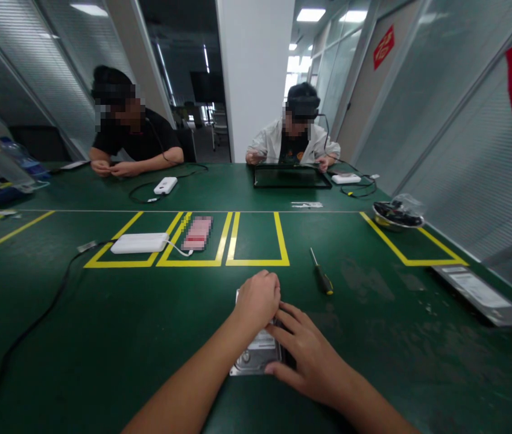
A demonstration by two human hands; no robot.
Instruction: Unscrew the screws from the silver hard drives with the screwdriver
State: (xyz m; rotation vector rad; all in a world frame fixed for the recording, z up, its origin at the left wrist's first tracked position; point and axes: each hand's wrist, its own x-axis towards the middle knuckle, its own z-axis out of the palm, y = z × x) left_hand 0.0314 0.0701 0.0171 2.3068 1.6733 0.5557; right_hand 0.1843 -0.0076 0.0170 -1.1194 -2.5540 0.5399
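Note:
A silver hard drive (260,345) with a white label lies on the green table in front of me, partly covered by both hands. My left hand (258,301) is closed over its far part, fingers curled; whatever they pinch is hidden. My right hand (305,346) grips the drive from the right, with the thumb near its close edge and the fingers reaching over its top beside my left hand. A screwdriver (322,274) with a black and yellow handle rests beyond my right hand.
Yellow tape boxes mark the green table (147,337). A white power bank (140,243) is cabled to a phone (198,233). On the right are a metal bowl (398,224) of dark parts and another drive-like unit (486,295). Two people sit opposite, one holding a black frame (292,185).

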